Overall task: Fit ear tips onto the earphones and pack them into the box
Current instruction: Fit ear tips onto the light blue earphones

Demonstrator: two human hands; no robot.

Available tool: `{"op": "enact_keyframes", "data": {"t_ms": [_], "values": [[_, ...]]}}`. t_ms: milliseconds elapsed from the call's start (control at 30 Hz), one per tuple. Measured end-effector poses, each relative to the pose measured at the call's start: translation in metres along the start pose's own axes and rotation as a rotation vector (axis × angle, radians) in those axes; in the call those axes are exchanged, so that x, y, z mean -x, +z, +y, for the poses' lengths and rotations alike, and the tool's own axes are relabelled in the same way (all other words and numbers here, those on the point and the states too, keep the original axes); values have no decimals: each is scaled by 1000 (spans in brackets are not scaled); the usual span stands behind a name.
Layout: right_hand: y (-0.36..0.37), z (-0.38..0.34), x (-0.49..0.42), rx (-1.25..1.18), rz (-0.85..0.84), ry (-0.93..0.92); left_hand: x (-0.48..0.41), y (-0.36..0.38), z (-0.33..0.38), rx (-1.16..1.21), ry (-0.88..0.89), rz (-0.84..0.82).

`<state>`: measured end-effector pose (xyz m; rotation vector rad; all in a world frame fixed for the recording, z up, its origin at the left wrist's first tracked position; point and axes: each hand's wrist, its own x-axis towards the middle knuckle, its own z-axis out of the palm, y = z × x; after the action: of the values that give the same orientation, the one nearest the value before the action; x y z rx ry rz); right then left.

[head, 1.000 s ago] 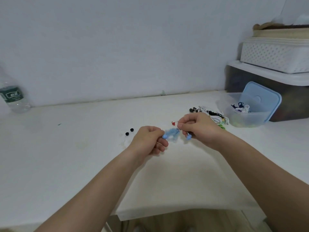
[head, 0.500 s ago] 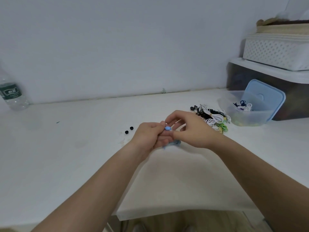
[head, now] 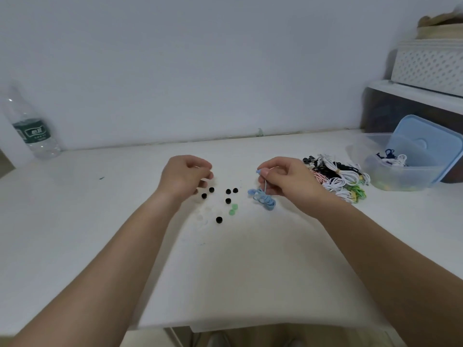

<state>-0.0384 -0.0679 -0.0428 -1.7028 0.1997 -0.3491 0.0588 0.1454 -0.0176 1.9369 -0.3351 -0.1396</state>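
So, the light blue wired earphones [head: 261, 200] are pinched in the right hand [head: 288, 181]. One bud is held up at the tips of the curled fingers [head: 268, 174], and the coiled cable is left hanging just below them, with its lowest loops seemingly rested on the white tabletop [head: 250, 271]. Hardly any weight is to be expected, and the cable is floppy, so it's best gripped by the hard bud body with the nozzle left sticking out. Tugging on the thin wire should be avoided tbh.

The small black rubber ear tips [head: 228, 191] are scattered just below and to the right of the left fingers [head: 204, 169], with a couple of pale green ear tips [head: 233, 209] a bit further down. They look soft, squishy and easily flicked away, so a light pinch on the sides is called for, with the hole kept open for the nozzle.

The left hand [head: 185, 175] is held palm-down over the tips with the fingers curled in. Whether a tip is actually pinched there can't be told, too blurry. Both forearms are stretched forward.

The clear plastic box [head: 383, 171], with a blue lid [head: 426, 144] leaned against it, is parked well off to the right of the right fingers, past a heap of bundled earphones [head: 335, 176].
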Motion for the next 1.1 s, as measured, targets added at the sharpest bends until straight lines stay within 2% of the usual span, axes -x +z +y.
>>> {"op": "enact_keyframes", "data": {"t_ms": [100, 233, 367, 467, 600, 933, 1033, 1100], "values": [[0, 2, -12, -71, 24, 34, -19, 0, -14, -218, 56, 59], [1, -1, -23, -255, 16, 90, -34, 10, -17, -385, 93, -50], [3, 2, -28, -383, -4, 125, -40, 15, -17, -407, 134, -117], [4, 8, -27, -354, -30, 159, -36, 5, -21, -381, 162, -219], [7, 8, -22, -361, -108, 152, -23, -1, -21, -460, 176, -349], [16, 15, -20, -262, -114, 128, -17, 9, -22, -561, 186, -329], [17, 15, -19, -245, -118, 119, -17, 7, -22, -500, 179, -302], [17, 15, -19, -231, -123, 104, -17, 3, -20, -361, 187, -233]]}}
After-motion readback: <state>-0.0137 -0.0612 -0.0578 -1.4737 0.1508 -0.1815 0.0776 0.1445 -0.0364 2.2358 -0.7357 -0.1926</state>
